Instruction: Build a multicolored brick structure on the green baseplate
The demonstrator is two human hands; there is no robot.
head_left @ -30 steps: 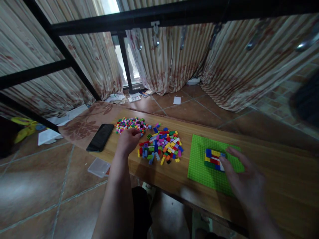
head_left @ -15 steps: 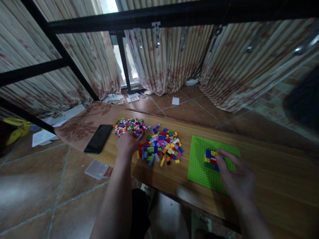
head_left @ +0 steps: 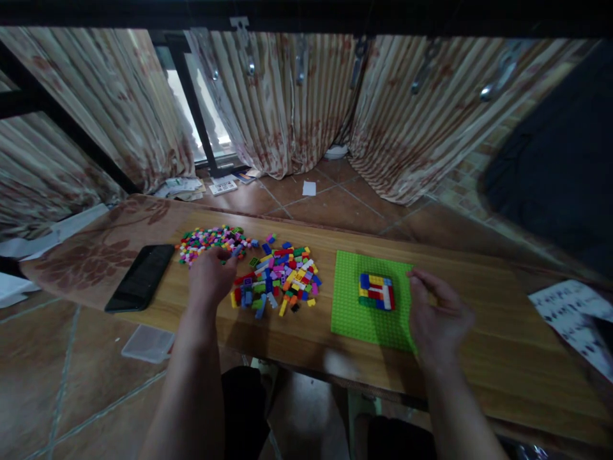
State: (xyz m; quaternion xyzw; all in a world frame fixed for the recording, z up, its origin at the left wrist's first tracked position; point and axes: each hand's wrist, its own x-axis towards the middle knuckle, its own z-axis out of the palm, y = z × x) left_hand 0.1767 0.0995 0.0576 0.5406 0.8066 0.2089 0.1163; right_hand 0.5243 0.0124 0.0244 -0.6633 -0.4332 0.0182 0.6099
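Resting on the tabletop (head_left: 502,332), the left hand (head_left: 211,278) lies knuckles-up at the near edge of the small bricks (head_left: 211,237), with its fingers bent down into the gap between that heap and the big bricks (head_left: 280,278) just to its right. The fingers are curled under, and I cannot tell whether they pinch a brick, since the back of the hand hides the fingertips. The right hand (head_left: 438,316) sits at the right edge of the green plate (head_left: 349,310), touching or just over its rim. It is relaxed, fingers half-curled, with nothing held that shows.

The plate lies flat, to the right of the big bricks and apart from them. On it, toward the far right quarter, stands a low block (head_left: 377,291) of blue, yellow, red, white and green bricks, just left of the right hand's fingers and not touched by them.

The small bricks form a flat, dense patch at the far left of the bricks; the big ones are spread more loosely between that patch and the plate. A black phone (head_left: 140,278) lies face-up left of the left hand, near it but apart. A printed sheet (head_left: 575,313) lies at the tabletop's far right end, well away from the right hand. Below the tabletop's near edge a clear lid (head_left: 148,343) rests on the tiled floor (head_left: 57,383). Striped curtains (head_left: 306,102) hang behind.
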